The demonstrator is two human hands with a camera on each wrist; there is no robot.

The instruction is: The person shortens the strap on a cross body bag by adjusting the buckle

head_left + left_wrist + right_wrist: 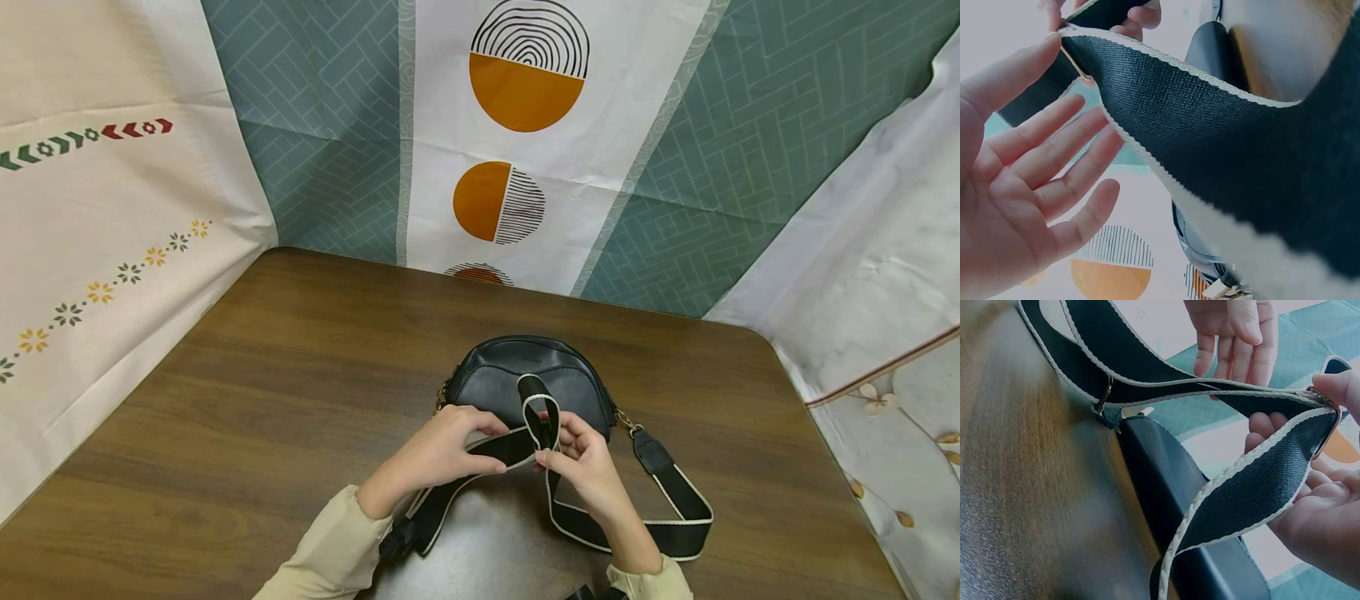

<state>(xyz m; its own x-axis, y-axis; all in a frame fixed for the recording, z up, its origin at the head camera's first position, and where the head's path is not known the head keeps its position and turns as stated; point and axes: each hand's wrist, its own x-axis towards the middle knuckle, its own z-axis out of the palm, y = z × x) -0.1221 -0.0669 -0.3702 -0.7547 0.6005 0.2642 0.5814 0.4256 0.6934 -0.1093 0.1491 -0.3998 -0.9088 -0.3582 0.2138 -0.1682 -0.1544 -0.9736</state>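
Note:
A black half-moon handbag [480,387] lies on the table with its wide black strap [678,533], edged in white, spread in front of it. My right hand [588,475] pinches the strap near its metal slider [1336,428], and a loop of webbing stands up above those fingers. Beside it, my left hand [438,450] is around the strap's left stretch, thumb and fingers apart. The left wrist view shows the left fingers [1054,150] loosely extended, with the strap [1166,106] running past them. Another metal piece [1107,394] sits farther along the strap in the right wrist view.
The brown wooden table [225,417] extends around the bag on all sides. Behind it hangs a teal and white patterned cloth [337,125], with pale cloths at left and right. A gold clasp [626,419] joins the strap to the bag's right end.

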